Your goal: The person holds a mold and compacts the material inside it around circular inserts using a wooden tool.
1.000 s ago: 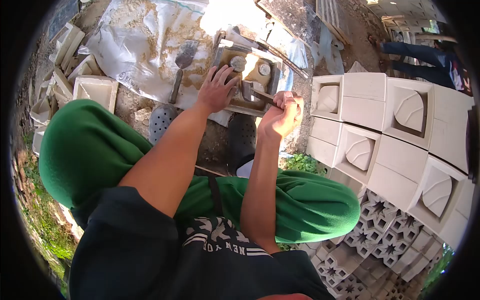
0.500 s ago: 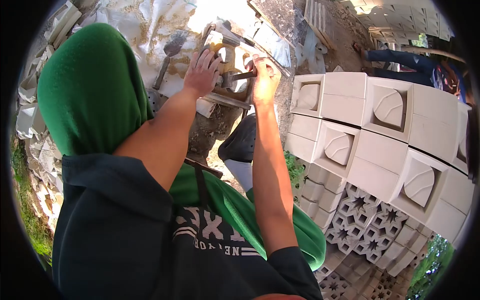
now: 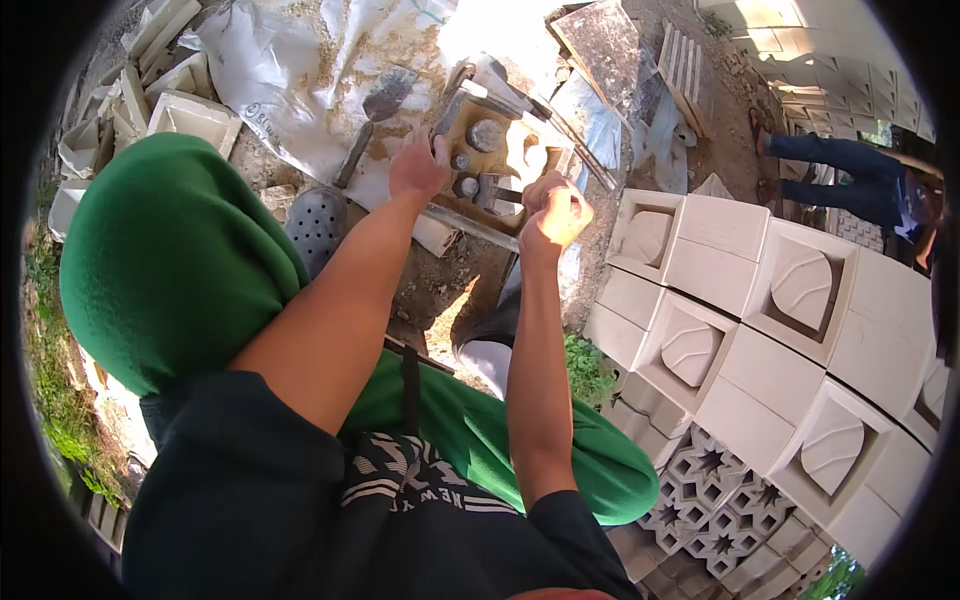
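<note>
A rectangular mould (image 3: pixel 478 232) lies on the ground in front of me, with sandy-coloured material and round shapes inside. My left hand (image 3: pixel 418 168) is at the mould's left side, its fingers loosely bent at the rim and partly hard to make out. Closed around a hammer handle, my right hand (image 3: pixel 556 215) is over the mould's right corner. The hammer (image 3: pixel 492 190) points left, its head low inside the near part of the mould. A trowel (image 3: pixel 372 115) lies left of the mould on a white plastic sheet (image 3: pixel 250 65).
Pale concrete blocks (image 3: pixel 720 260) are stacked to the right, above star-patterned blocks (image 3: pixel 715 500). Broken pieces (image 3: pixel 190 115) lie at the upper left. Another person's legs (image 3: pixel 830 170) show at the upper right. A perforated shoe (image 3: pixel 318 228) is near the mould.
The view has shifted, showing more of the mould. My left hand has drawn back from over the mould to its left side. The hammer head sits farther right and nearer my right hand.
</note>
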The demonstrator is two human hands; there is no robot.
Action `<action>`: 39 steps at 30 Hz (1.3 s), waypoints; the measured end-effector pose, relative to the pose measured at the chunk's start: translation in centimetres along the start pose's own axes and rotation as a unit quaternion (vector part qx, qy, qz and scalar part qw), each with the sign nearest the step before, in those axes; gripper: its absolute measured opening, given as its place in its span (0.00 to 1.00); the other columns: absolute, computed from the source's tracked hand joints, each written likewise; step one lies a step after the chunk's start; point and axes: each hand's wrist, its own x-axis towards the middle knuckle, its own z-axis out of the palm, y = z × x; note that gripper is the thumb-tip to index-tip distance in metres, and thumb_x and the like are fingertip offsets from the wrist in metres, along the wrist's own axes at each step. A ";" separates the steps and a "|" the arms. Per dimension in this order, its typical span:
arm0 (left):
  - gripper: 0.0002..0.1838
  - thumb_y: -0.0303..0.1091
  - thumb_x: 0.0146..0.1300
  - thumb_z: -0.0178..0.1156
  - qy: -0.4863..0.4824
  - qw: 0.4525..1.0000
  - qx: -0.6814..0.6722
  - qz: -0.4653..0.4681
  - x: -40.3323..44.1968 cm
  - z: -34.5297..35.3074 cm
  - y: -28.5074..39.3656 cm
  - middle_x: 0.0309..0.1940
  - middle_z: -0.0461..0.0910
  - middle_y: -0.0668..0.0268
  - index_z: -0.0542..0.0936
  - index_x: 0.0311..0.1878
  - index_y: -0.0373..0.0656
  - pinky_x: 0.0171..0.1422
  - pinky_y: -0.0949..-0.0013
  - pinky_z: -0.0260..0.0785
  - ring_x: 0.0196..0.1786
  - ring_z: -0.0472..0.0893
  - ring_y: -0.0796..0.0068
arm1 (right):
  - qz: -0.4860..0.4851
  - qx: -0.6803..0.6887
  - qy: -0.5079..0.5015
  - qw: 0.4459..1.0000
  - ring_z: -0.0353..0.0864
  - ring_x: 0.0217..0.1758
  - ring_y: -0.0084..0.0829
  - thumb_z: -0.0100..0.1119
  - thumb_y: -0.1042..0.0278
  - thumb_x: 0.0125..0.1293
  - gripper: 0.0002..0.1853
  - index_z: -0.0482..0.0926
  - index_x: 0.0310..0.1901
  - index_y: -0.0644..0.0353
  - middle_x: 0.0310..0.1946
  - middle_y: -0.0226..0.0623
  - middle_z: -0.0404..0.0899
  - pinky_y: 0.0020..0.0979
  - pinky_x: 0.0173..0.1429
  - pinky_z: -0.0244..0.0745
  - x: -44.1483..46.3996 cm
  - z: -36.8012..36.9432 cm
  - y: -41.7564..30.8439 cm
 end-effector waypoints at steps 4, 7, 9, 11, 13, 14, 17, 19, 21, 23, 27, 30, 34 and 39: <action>0.18 0.45 0.70 0.44 -0.015 1.000 0.010 0.005 -0.5 -0.6 0.8 0.44 0.78 0.49 0.74 0.43 0.39 0.53 0.49 0.70 0.48 0.78 0.45 | 0.023 -0.092 0.007 0.996 0.54 0.14 0.21 0.44 0.78 0.63 0.19 0.58 0.13 0.62 0.11 0.30 0.58 0.27 0.19 0.49 1.2 1.0 -2.6; 0.17 0.44 0.70 0.44 -0.016 1.000 0.010 0.011 0.0 -0.7 1.1 0.41 0.79 0.50 0.74 0.43 0.38 0.50 0.49 0.71 0.45 0.79 0.45 | -0.041 -0.073 0.017 0.996 0.52 0.12 0.20 0.47 0.77 0.63 0.21 0.57 0.13 0.60 0.10 0.30 0.57 0.27 0.18 0.50 1.1 1.6 -4.1; 0.17 0.43 0.70 0.44 -0.013 1.000 0.015 0.020 0.0 -0.7 0.9 0.40 0.80 0.50 0.74 0.43 0.38 0.49 0.49 0.71 0.44 0.79 0.45 | -0.063 -0.072 0.011 0.995 0.53 0.13 0.21 0.48 0.74 0.64 0.21 0.58 0.13 0.60 0.10 0.29 0.56 0.27 0.19 0.49 1.4 2.1 -3.7; 0.17 0.43 0.70 0.44 -0.002 1.000 -0.019 0.023 0.0 -0.6 0.9 0.40 0.79 0.48 0.74 0.43 0.38 0.49 0.46 0.69 0.44 0.78 0.43 | -0.045 -0.159 -0.053 0.985 0.53 0.14 0.21 0.48 0.73 0.65 0.21 0.58 0.14 0.60 0.10 0.29 0.56 0.27 0.19 0.49 3.1 2.2 -4.5; 0.17 0.43 0.70 0.44 -0.011 1.000 -0.017 0.013 -0.3 -0.6 0.9 0.40 0.79 0.48 0.74 0.43 0.38 0.49 0.46 0.69 0.44 0.78 0.43 | -0.032 -0.136 -0.081 0.987 0.52 0.14 0.21 0.48 0.72 0.65 0.21 0.58 0.14 0.61 0.10 0.30 0.55 0.28 0.20 0.48 3.4 2.3 -5.4; 0.17 0.43 0.70 0.44 -0.010 1.000 -0.018 0.005 -0.1 -0.5 1.0 0.40 0.79 0.49 0.74 0.42 0.38 0.49 0.46 0.69 0.44 0.78 0.44 | -0.038 -0.116 -0.072 0.990 0.51 0.13 0.21 0.48 0.72 0.65 0.21 0.57 0.14 0.61 0.09 0.30 0.55 0.28 0.20 0.47 3.2 2.4 -5.8; 0.17 0.43 0.70 0.43 -0.020 1.000 -0.013 -0.008 -0.1 -0.7 1.2 0.40 0.79 0.49 0.73 0.42 0.38 0.49 0.46 0.69 0.44 0.78 0.44 | -0.083 -0.013 -0.048 0.995 0.48 0.11 0.22 0.46 0.74 0.65 0.23 0.54 0.12 0.58 0.09 0.29 0.51 0.29 0.18 0.46 3.1 2.1 -5.5; 0.17 0.44 0.70 0.43 -0.022 1.000 -0.013 -0.008 -0.1 -0.8 1.2 0.40 0.79 0.49 0.73 0.42 0.38 0.49 0.46 0.69 0.44 0.78 0.44 | -0.061 0.038 -0.025 0.997 0.48 0.11 0.22 0.45 0.73 0.66 0.23 0.54 0.13 0.57 0.09 0.28 0.51 0.29 0.18 0.46 3.0 1.9 -5.5; 0.17 0.44 0.71 0.43 -0.025 1.000 -0.012 -0.007 -0.2 -0.8 1.4 0.40 0.79 0.48 0.73 0.42 0.38 0.49 0.46 0.69 0.44 0.78 0.43 | -0.051 0.030 -0.015 0.998 0.48 0.11 0.22 0.45 0.73 0.66 0.23 0.54 0.13 0.56 0.09 0.28 0.50 0.29 0.18 0.46 2.9 1.9 -4.9; 0.16 0.43 0.70 0.44 -0.038 0.999 0.013 -0.012 0.0 -0.9 1.5 0.39 0.80 0.51 0.72 0.41 0.40 0.48 0.49 0.72 0.45 0.79 0.48 | -0.044 0.024 -0.005 0.999 0.48 0.11 0.22 0.45 0.73 0.66 0.23 0.53 0.13 0.56 0.09 0.27 0.50 0.29 0.18 0.45 2.6 2.0 -4.0; 0.16 0.44 0.70 0.44 -0.040 0.999 0.018 -0.018 0.0 -1.3 2.1 0.39 0.80 0.51 0.72 0.41 0.40 0.48 0.49 0.72 0.45 0.79 0.48 | -0.018 -0.027 0.007 0.999 0.49 0.11 0.22 0.48 0.73 0.65 0.23 0.53 0.13 0.58 0.09 0.29 0.53 0.28 0.18 0.45 1.8 2.1 -2.0; 0.17 0.44 0.71 0.43 -0.051 0.998 0.007 -0.037 -0.1 -1.5 2.0 0.40 0.79 0.48 0.72 0.41 0.38 0.48 0.46 0.69 0.44 0.78 0.44 | -0.063 -0.082 -0.008 0.995 0.53 0.11 0.22 0.48 0.76 0.65 0.24 0.53 0.12 0.59 0.08 0.30 0.55 0.27 0.16 0.44 1.0 3.0 -3.0; 0.17 0.44 0.71 0.43 -0.032 0.999 0.002 -0.013 0.0 -0.8 1.8 0.37 0.80 0.48 0.72 0.39 0.39 0.46 0.45 0.69 0.42 0.78 0.43 | -0.110 -0.095 -0.024 0.989 0.53 0.11 0.22 0.49 0.76 0.64 0.24 0.53 0.12 0.59 0.08 0.30 0.55 0.27 0.15 0.45 1.1 2.9 -3.5; 0.17 0.45 0.71 0.43 -0.059 0.997 0.036 -0.019 0.0 -1.0 2.2 0.37 0.80 0.51 0.72 0.41 0.40 0.45 0.47 0.71 0.43 0.80 0.47 | -0.046 -0.131 -0.020 0.990 0.51 0.13 0.22 0.48 0.73 0.64 0.22 0.54 0.13 0.59 0.08 0.31 0.54 0.28 0.18 0.46 2.6 2.4 -4.9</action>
